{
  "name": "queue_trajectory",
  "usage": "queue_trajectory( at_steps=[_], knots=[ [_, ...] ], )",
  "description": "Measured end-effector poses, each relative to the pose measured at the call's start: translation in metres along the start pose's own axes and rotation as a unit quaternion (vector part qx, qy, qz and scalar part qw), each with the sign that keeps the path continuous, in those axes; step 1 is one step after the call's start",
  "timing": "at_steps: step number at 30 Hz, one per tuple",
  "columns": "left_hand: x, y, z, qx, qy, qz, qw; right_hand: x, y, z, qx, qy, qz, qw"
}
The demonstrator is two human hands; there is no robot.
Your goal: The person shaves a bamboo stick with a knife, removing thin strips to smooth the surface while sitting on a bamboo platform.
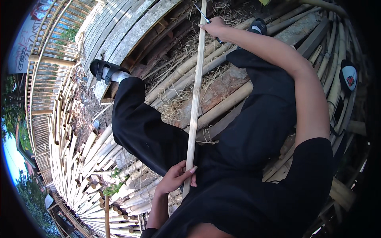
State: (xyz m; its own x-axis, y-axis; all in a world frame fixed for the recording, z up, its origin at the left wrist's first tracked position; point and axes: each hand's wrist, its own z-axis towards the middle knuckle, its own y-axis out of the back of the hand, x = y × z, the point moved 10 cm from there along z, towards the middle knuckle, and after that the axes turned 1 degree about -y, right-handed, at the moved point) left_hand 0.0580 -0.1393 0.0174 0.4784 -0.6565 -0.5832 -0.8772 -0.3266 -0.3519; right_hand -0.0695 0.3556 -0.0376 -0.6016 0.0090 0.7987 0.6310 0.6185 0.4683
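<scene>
Pale strip (195, 104), slanting from near to far.
The left hand (175, 178) has its fingers round it, close to the near end; the right hand (215, 28) grips a knife (200, 10) farther along. Probably light, stiff yet springy, perhaps splintery: best held by flat faces.

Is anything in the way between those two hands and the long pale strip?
Nothing visible blocks either: the left hand holds the pale strip near its lower end, while the right hand, at its upper part, holds a thin-bladed tool that crosses over it.
</scene>
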Motion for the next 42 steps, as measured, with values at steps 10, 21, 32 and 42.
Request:
queue_trajectory(
  at_steps=[10,21,32,42],
  knots=[
    [-0.019,0.017,0.016,-0.154,-0.056,-0.059,0.985,-0.031,-0.026,0.04,0.089,0.011,-0.03,0.995],
    [-0.053,0.018,0.045,-0.136,-0.078,-0.056,0.986,-0.027,-0.01,0.017,0.095,0.009,-0.06,0.994],
    [-0.051,0.012,0.045,-0.156,-0.082,-0.031,0.984,-0.021,-0.013,0.015,0.087,0.054,-0.102,0.989],
    [-0.059,0.025,0.051,-0.185,-0.079,0.014,0.979,-0.018,-0.013,0.012,0.097,0.065,-0.116,0.986]
  ],
)
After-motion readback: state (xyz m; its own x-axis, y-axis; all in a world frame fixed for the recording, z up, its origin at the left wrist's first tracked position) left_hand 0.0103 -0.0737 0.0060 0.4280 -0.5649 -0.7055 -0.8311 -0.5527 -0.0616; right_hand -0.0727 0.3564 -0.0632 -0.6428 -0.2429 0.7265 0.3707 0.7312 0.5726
